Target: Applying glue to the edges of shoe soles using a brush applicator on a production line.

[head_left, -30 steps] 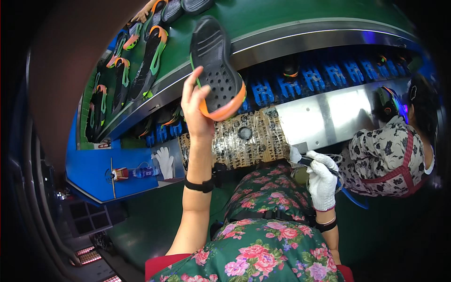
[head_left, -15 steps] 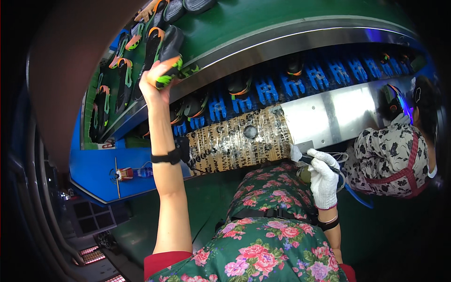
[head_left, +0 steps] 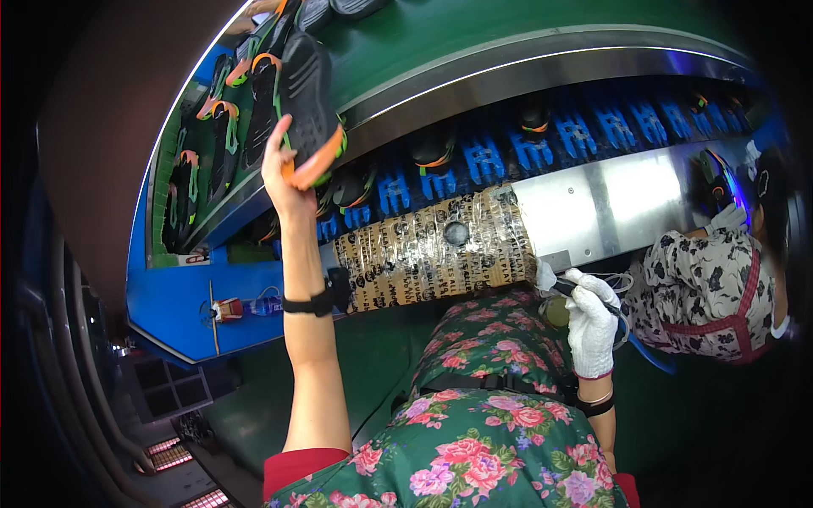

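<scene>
My left hand (head_left: 288,176), bare, is stretched out over the edge of the green belt and grips a shoe (head_left: 306,102) by its orange and green end. The shoe's grooved black underside faces me. On the belt beside it lie several more black shoes (head_left: 224,140) with orange and green trim. My right hand (head_left: 591,326), in a white knit glove, is closed on a brush (head_left: 550,278) with pale bristles and a dark handle. The brush is held low, by the near edge of the workbench and above a small yellowish pot (head_left: 556,313) that is partly hidden.
Cardboard covered in clear tape (head_left: 406,258) lies on the metal bench (head_left: 610,207), with a round dark spot on it. Blue racks (head_left: 483,161) holding some shoes run behind. A bottle (head_left: 264,305) lies at left on a blue surface. A co-worker (head_left: 707,288) sits at right.
The shoe in my left hand has turned, so its black underside now shows where its bright orange and green part did. My right hand with the brush has shifted only slightly.
</scene>
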Action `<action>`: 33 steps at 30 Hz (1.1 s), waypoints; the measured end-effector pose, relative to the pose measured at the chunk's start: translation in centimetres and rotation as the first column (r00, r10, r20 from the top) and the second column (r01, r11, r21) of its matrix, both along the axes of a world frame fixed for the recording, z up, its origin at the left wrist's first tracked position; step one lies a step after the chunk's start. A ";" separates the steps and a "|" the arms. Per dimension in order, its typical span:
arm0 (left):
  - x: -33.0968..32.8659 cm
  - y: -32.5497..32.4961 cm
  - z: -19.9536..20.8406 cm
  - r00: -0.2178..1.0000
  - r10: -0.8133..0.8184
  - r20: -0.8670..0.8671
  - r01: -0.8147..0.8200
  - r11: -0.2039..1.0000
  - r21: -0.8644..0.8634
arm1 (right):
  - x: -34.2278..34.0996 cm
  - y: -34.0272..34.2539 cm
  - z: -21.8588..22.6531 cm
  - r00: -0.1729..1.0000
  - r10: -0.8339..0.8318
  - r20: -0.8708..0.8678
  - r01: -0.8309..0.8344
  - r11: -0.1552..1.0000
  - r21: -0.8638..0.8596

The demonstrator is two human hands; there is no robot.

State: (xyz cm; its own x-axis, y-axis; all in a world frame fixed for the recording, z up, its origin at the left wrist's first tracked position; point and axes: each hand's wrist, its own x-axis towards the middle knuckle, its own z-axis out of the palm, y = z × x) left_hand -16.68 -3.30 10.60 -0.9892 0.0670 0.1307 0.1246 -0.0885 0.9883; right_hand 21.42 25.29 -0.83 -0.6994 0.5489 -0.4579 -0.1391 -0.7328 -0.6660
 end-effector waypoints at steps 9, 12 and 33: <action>-5.8 0.9 0.7 0.992 -0.127 -0.001 0.119 0.933 -0.340 | -2.9 -0.5 0.0 0.988 0.156 -0.007 -0.156 0.987 -0.026; -6.2 4.2 0.2 0.991 -0.026 -0.132 -0.015 0.953 -0.302 | -3.6 -1.2 0.2 0.986 0.168 -0.006 -0.168 0.985 -0.042; -11.9 -9.9 1.1 0.772 0.376 -0.513 -0.627 0.318 -0.711 | -5.2 -1.7 -1.2 0.991 0.134 -0.025 -0.136 0.983 -0.122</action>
